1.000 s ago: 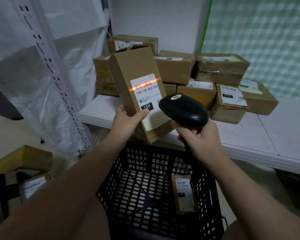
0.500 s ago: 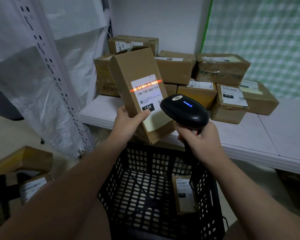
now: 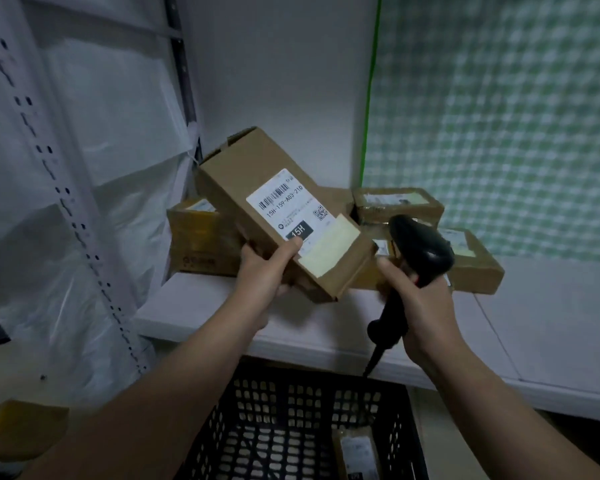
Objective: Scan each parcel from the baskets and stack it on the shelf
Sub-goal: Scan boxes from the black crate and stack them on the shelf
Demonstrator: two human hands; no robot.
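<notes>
One parcel (image 3: 257, 188) matters here: a long brown cardboard carton, gripped at its near end by the left hand (image 3: 264, 275) with the thumb lying over the white shipping label (image 3: 286, 206). A second ago a red scan line lay across that label's barcode, and half a second ago a blue light showed on the scanner; now the line is gone, and the carton is raised and tilted, far end up and left, over the near part of the white shelf (image 3: 194, 313). The black handheld scanner (image 3: 426, 251), clamped by its handle in the right hand (image 3: 426, 313), has swung away to the right with its head turned off the label. The two hands are apart, each closed on its own item. Judging by this, the scan has gone through and the step in hand is stacking.

The carton is matte and sharp-edged; pale tape seals its near flap, and a far flap stands slightly open. The scanner is smooth, rounded plastic with a cord at its base. Stacked cartons (image 3: 399, 206) of the same cardboard sit further back on the flat, hard-looking shelf. Below, near the person, a black lattice plastic basket (image 3: 291, 410) holds another labelled parcel (image 3: 357, 452). Crinkled translucent sheeting (image 3: 118, 150) hangs on the left; a green checked cloth (image 3: 499, 116) hangs on the right.
</notes>
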